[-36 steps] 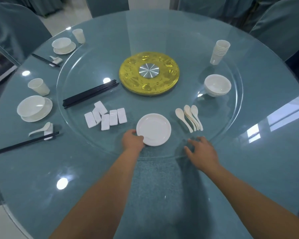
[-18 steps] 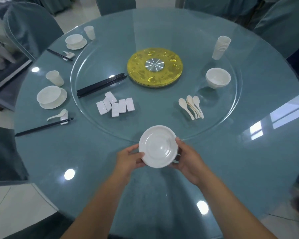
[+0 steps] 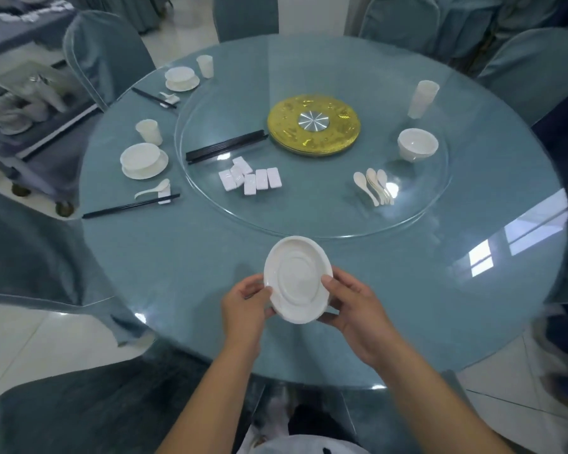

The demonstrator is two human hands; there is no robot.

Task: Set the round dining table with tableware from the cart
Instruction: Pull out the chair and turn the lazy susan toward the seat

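A small white plate (image 3: 296, 276) is tilted toward me above the near part of the round glass-topped table (image 3: 184, 257). My left hand (image 3: 245, 306) pinches its left rim and my right hand (image 3: 353, 306) holds its right rim, thumb on top. On the glass turntable (image 3: 325, 221) lie black chopsticks (image 3: 225, 146), several white chopstick rests (image 3: 250, 180), white spoons (image 3: 374, 188), a white bowl (image 3: 417, 145) and a stack of cups (image 3: 422, 99). Two laid place settings, each with bowl, cup, spoon and chopsticks, sit at the left (image 3: 144, 160) and far left (image 3: 181, 78).
A gold disc (image 3: 313, 124) marks the turntable's centre. Covered chairs ring the table, one at the near left (image 3: 63, 411) and one at the far left (image 3: 105, 57). The cart (image 3: 30, 109) with more white tableware stands left of the table.
Both hands have lifted the plate off the turntable's near edge and brought it toward me over the table's near part. The view has pulled back from the table.
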